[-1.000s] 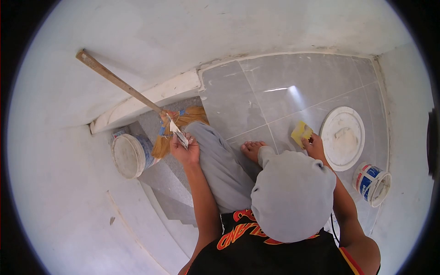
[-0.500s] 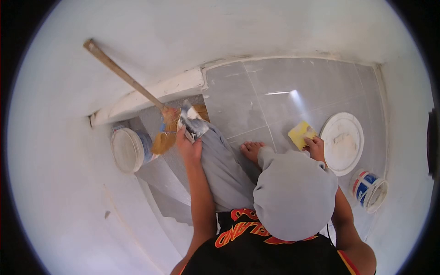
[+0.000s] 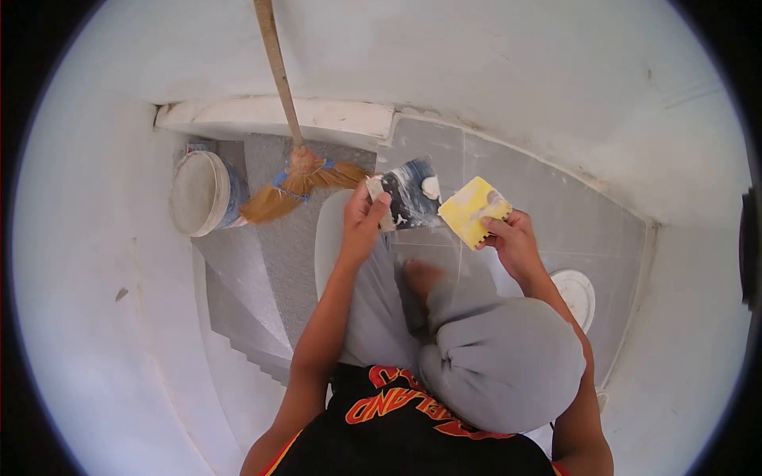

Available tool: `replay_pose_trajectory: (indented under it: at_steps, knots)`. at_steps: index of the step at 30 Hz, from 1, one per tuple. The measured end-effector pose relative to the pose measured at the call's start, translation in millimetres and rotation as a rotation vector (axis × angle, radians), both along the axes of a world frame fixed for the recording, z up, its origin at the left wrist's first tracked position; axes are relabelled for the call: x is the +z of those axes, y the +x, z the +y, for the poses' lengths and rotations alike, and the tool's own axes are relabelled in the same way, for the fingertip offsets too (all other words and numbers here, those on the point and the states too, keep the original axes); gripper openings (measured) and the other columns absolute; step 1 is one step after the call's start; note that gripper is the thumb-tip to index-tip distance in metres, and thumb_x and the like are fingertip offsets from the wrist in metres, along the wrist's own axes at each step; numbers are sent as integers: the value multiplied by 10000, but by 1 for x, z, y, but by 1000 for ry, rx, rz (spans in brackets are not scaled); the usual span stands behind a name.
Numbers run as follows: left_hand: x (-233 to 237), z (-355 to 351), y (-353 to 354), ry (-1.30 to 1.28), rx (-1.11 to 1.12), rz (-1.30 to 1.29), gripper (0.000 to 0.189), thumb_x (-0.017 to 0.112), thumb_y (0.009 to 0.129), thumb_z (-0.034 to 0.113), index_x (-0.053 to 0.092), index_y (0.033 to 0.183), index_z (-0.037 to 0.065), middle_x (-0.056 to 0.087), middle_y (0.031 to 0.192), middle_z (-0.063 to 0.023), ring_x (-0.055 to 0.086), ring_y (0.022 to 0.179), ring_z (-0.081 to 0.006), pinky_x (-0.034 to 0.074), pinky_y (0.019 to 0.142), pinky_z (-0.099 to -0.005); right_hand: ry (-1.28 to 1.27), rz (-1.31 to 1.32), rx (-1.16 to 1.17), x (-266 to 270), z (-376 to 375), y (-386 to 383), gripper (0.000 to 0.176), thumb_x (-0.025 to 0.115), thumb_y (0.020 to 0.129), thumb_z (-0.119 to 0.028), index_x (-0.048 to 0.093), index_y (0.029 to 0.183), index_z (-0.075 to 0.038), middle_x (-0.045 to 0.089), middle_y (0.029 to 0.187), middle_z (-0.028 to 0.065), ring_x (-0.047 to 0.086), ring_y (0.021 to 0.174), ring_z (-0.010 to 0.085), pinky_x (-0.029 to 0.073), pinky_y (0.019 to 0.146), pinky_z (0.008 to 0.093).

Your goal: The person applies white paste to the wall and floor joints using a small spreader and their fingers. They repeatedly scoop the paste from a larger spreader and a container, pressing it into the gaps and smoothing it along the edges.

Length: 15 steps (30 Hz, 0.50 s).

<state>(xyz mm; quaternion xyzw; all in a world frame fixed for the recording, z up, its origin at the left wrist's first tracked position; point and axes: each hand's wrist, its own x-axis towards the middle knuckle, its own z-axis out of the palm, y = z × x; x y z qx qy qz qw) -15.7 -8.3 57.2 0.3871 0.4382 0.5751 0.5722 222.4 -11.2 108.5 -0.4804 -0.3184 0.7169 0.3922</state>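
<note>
A broom (image 3: pixel 295 176) leans on the wall (image 3: pixel 476 71) just left of the left hand (image 3: pixel 361 224), with a white bucket (image 3: pixel 197 194) farther left. Below the right hand (image 3: pixel 514 242), what seems a round lid (image 3: pixel 576 295) lies on grey tiles (image 3: pixel 571 222).

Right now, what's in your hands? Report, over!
Left hand shut on paste-smeared trowel. Right hand shut on yellow notched spreader. Tools side by side above tile floor. Broom beyond, touching neither.

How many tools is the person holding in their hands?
2. A dark scraper is gripped in the left hand, and a yellow notched spreader is in the right hand. Nothing else seems to be held.
</note>
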Motion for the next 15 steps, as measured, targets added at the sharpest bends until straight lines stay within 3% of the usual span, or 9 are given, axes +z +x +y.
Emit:
replay_pose_trajectory:
  at_steps: [2, 4, 5, 8, 9, 11, 12, 14, 15]
  knots:
    - [17, -6, 3, 10, 29, 61, 281, 487, 868, 136, 486, 1120, 11, 560, 940, -20, 513, 812, -82, 420, 723, -231, -19, -23, 11, -8, 11, -4, 154, 523, 793, -62, 565, 905, 34, 608, 806, 103, 576, 627, 150, 470, 547, 263]
    - [41, -11, 6, -7, -156, 635, 275, 489, 859, 127, 506, 1118, 36, 576, 930, -79, 554, 762, -152, 447, 679, -258, -4, 63, 67, -18, 24, -6, 161, 539, 793, -61, 573, 918, 34, 614, 827, 104, 597, 671, 148, 494, 561, 247]
    - [34, -11, 8, 160, -130, 725, 265, 495, 845, 130, 525, 1096, 49, 570, 910, -133, 569, 747, -239, 464, 653, -287, -6, 62, 75, -21, 29, -8, 161, 539, 793, -61, 573, 918, 34, 614, 827, 104, 597, 671, 148, 494, 561, 247]
    - [16, -1, -1, 423, -108, 993, 229, 500, 841, 146, 546, 1030, 24, 593, 911, -136, 590, 723, -212, 460, 593, -324, 33, 170, 54, -24, 48, -22, 153, 542, 792, -61, 575, 914, 26, 615, 827, 102, 597, 670, 147, 495, 563, 248]
    - [11, -2, -5, 418, -98, 993, 229, 500, 841, 146, 546, 1030, 24, 593, 911, -136, 590, 723, -212, 460, 593, -324, 57, 181, 11, -22, 55, -28, 152, 542, 790, -61, 573, 913, 24, 613, 823, 99, 596, 676, 146, 493, 562, 248]
    - [3, -5, -13, 11, 2, 850, 203, 478, 829, 111, 540, 996, 13, 578, 903, -111, 559, 725, -191, 440, 626, -306, 79, 191, -23, -26, 70, -40, 152, 542, 789, -61, 570, 912, 22, 610, 818, 96, 595, 682, 145, 492, 561, 249]
    - [1, -3, -21, 5, 5, 850, 203, 478, 829, 111, 540, 996, 13, 578, 903, -111, 559, 725, -191, 440, 626, -306, 16, 150, -108, -38, 79, -48, 148, 532, 787, -63, 561, 912, 12, 603, 818, 90, 582, 675, 146, 488, 566, 259]
    - [-3, 4, -37, 4, 399, 652, 162, 458, 810, 62, 538, 940, 8, 563, 808, -78, 514, 686, -145, 418, 648, -284, -53, 106, -195, -65, 97, -59, 145, 522, 785, -64, 551, 911, 3, 595, 817, 83, 570, 668, 147, 484, 571, 269]
    - [-9, 9, -41, -1, 403, 653, 162, 458, 810, 62, 538, 940, 8, 563, 808, -78, 514, 686, -145, 418, 648, -284, -154, 172, -237, -82, 108, -65, 123, 522, 781, -61, 547, 883, 3, 576, 771, 75, 553, 638, 142, 486, 559, 252]
